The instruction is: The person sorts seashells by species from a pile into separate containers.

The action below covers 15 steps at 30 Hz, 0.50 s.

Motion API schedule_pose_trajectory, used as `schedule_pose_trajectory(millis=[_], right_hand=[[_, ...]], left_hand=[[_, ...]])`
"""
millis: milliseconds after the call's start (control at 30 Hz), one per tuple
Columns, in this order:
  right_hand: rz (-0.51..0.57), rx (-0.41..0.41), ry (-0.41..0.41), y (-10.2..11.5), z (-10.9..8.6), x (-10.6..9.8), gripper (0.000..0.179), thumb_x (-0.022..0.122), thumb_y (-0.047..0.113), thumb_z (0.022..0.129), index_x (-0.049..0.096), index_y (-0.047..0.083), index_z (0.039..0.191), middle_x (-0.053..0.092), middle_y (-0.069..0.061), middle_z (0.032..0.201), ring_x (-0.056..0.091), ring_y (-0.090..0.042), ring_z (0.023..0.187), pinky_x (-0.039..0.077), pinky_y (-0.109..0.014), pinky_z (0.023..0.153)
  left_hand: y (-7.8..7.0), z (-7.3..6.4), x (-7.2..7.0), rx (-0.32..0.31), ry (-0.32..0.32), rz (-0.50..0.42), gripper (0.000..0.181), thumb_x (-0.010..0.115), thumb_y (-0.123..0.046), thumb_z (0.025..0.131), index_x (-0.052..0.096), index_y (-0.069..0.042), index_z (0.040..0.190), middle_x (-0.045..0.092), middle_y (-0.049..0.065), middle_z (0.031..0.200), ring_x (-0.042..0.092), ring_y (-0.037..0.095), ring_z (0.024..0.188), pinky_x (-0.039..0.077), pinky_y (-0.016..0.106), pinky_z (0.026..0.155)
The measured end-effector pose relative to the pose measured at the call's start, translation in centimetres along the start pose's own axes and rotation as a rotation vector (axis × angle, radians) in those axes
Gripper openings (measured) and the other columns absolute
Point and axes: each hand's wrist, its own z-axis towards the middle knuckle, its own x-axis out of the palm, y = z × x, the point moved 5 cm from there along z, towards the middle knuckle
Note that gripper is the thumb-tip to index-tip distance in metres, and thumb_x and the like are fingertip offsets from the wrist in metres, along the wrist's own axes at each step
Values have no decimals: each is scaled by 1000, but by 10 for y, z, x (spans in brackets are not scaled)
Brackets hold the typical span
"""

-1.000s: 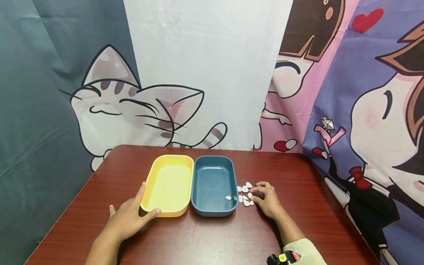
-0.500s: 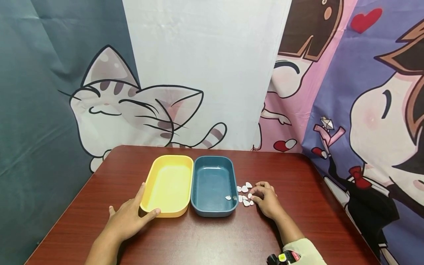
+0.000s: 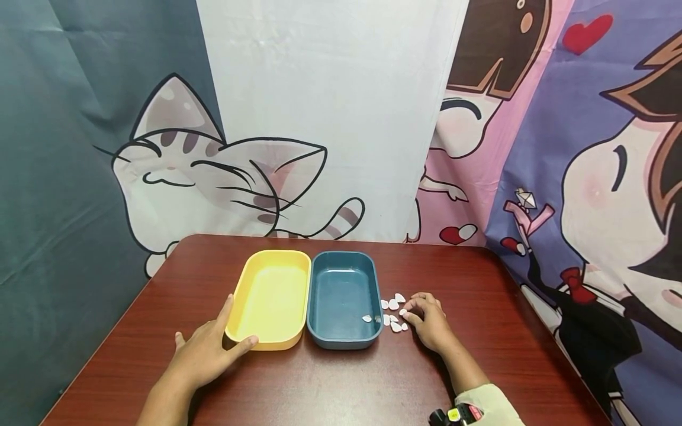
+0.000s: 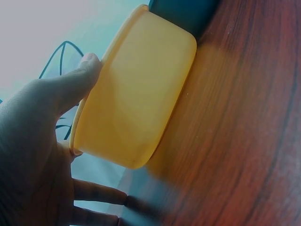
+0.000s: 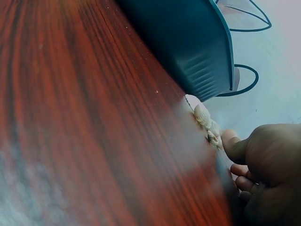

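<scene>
My left hand (image 3: 205,349) rests on the near left corner of a yellow plastic bin (image 3: 296,340), its thumb on the front rim and its index finger along the left side. In the left wrist view the other fingers (image 4: 96,192) stretch towards the table. At the right, my right hand (image 3: 428,322) pinches a small white seashell (image 3: 402,312) between thumb and fingertips. Several more white seashells (image 3: 393,304) lie around it on the table; ribbed shells (image 5: 202,116) show near the thumb in the right wrist view. One shell (image 3: 367,318) lies inside the blue bin (image 3: 345,343).
The two bins stand side by side on a dark red wooden table (image 3: 341,384). The blue bin's right wall is close to the loose shells. A printed cloth backdrop (image 3: 341,118) hangs behind the table.
My right hand's fingertips have closed on a shell, which has shifted slightly away from me. My left hand stays on the yellow bin.
</scene>
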Motion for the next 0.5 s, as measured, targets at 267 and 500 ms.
schedule_pose_trajectory(millis=[267, 500], right_hand=[[26, -36, -33, 3, 0, -5, 5, 81, 6, 96, 76, 7, 94, 68, -21, 129, 57, -44, 130, 41, -59, 112], [62, -27, -87, 14, 3, -10, 5, 80, 0, 95, 76, 2, 97, 69, -23, 126, 59, -44, 130, 41, -57, 115]], left_hand=[[0, 0, 1, 5, -1, -2, 120, 55, -86, 96, 4, -15, 178, 51, 31, 163, 51, 59, 147, 10, 102, 106], [0, 0, 0, 0, 9, -5, 120, 55, -86, 95, 3, -15, 178, 50, 32, 164, 50, 60, 148, 10, 101, 106]])
